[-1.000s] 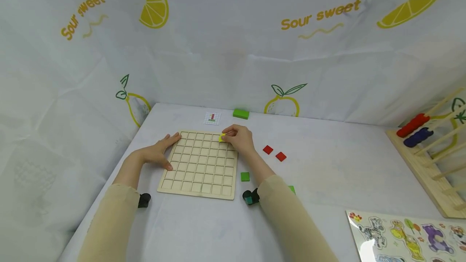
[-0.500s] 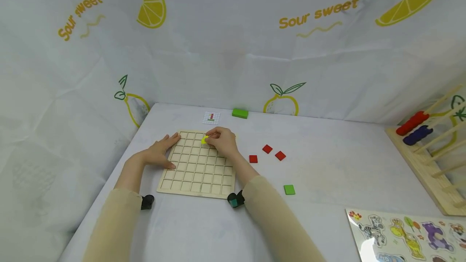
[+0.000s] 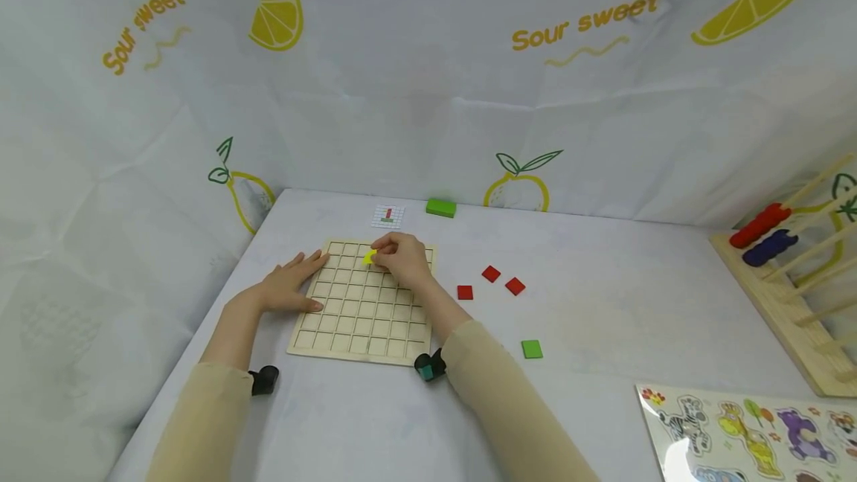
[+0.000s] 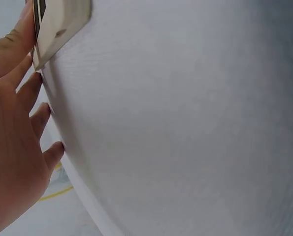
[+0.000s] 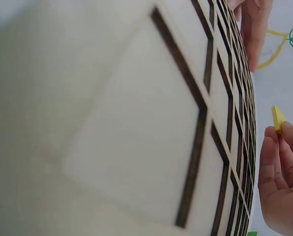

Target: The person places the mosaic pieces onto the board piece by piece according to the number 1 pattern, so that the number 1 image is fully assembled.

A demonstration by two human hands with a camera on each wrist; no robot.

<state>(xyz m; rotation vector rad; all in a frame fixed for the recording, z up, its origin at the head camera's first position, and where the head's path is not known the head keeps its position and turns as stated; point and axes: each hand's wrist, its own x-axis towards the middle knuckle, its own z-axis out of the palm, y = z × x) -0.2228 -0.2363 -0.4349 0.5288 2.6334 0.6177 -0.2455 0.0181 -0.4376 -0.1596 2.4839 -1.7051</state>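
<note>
Pinching a yellow piece (image 3: 369,257), the right hand (image 3: 403,259) hangs above the far part of the board (image 3: 358,309). The left hand (image 3: 286,288), fingers spread, rests on the board's left edge. To the right lie three red tiles (image 3: 465,292) and, nearer, a green tile (image 3: 532,349); beyond, a card (image 3: 388,216) and green block (image 3: 441,208).

The left sleeve (image 3: 201,422) is plain beige, long and loose, its left cuff (image 3: 224,370) stopping short of the bare left hand (image 3: 284,288). The right sleeve (image 3: 514,404) matches in colour and cut, and its right cuff (image 3: 463,338) leaves the right hand (image 3: 405,260) bare too. From here the left gadget (image 3: 265,380), jutting out by its cuff, looks black and round-ended; the right gadget (image 3: 428,364), black too, carries a teal patch (image 3: 426,373).
</note>
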